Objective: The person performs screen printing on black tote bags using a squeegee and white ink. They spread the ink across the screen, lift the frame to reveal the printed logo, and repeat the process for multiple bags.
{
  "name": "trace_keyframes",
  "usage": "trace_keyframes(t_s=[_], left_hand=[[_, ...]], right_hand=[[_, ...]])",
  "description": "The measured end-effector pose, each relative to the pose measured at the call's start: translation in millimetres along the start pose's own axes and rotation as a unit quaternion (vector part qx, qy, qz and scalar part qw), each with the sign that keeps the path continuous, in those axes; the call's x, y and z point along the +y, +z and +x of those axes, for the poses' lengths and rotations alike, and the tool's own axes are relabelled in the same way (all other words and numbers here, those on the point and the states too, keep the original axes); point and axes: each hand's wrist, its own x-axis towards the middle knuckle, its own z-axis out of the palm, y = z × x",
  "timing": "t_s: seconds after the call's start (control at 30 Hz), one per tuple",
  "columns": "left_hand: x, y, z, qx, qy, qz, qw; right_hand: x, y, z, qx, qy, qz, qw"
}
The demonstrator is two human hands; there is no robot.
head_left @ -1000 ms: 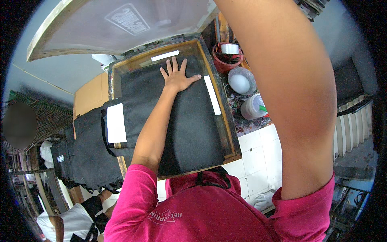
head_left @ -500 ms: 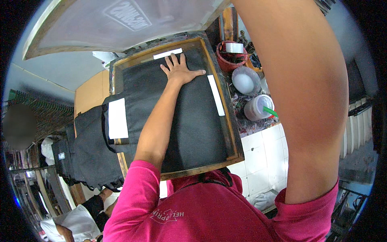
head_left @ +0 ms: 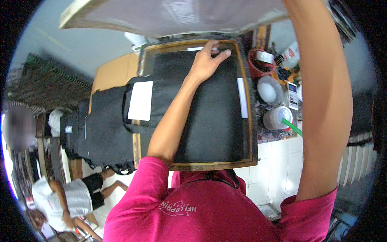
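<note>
Head view. The black cloth bag (head_left: 209,117) lay flat on the wood-rimmed board (head_left: 217,165), its handle loop (head_left: 125,104) at the left. The left hand (head_left: 215,51) was over its upper part, thumb apart from the fingers, grasping nothing visible; contact could not be told. The right hand lay out of view, its grip unknown. The cloth appeared light, soft and limp, prone to creasing, best held by an edge or handle. At right, a red bucket (head_left: 254,67) held a white roll (head_left: 265,57); a bowl (head_left: 278,89), a round white object (head_left: 267,92); a tub (head_left: 272,120), a green stick (head_left: 293,128).
</note>
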Motion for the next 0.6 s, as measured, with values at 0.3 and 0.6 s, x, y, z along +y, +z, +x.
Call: trace_keyframes(t_s=[0.3,0.6], left_hand=[[58.3,-101.8,-264.9,0.074,-0.067,-0.328,0.939],[9.2,-56.3,-338.6,0.036,-0.374,-0.451,0.810]], right_hand=[[-68.9,55.3,-214.6,-0.007,0.054,0.142,0.988],[-77.0,126.4,-308.9,-0.200,0.026,0.054,0.978]])
